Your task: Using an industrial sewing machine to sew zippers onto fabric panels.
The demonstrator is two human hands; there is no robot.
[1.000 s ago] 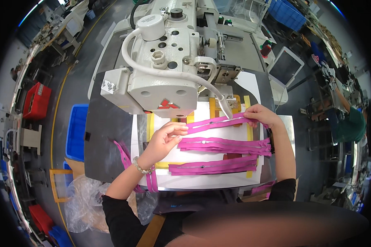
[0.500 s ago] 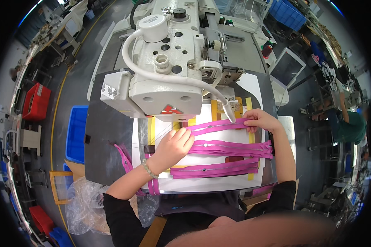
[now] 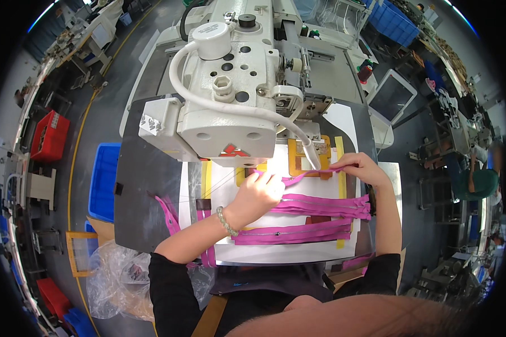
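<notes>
A magenta zipper stretches slackly between my two hands in front of the sewing machine head, its middle sagging. My left hand, closed, holds it toward the left end; part of that end hides behind the fingers. The right end is pinched between thumb and fingers of my right hand. Just nearer to me, a row of magenta zippers lies on the white sheet. Another magenta bundle with a small metal slider lies closest to my body.
A yellow frame clamp sits beneath the machine, beside its white hose. More magenta strips hang at the table's left. A blue bin and clear plastic bag are on the left, a screen on the right.
My left hand has moved right, closer to my right hand. The zipper between them, nearly straight before, now sags and twists. My right hand has barely shifted.
</notes>
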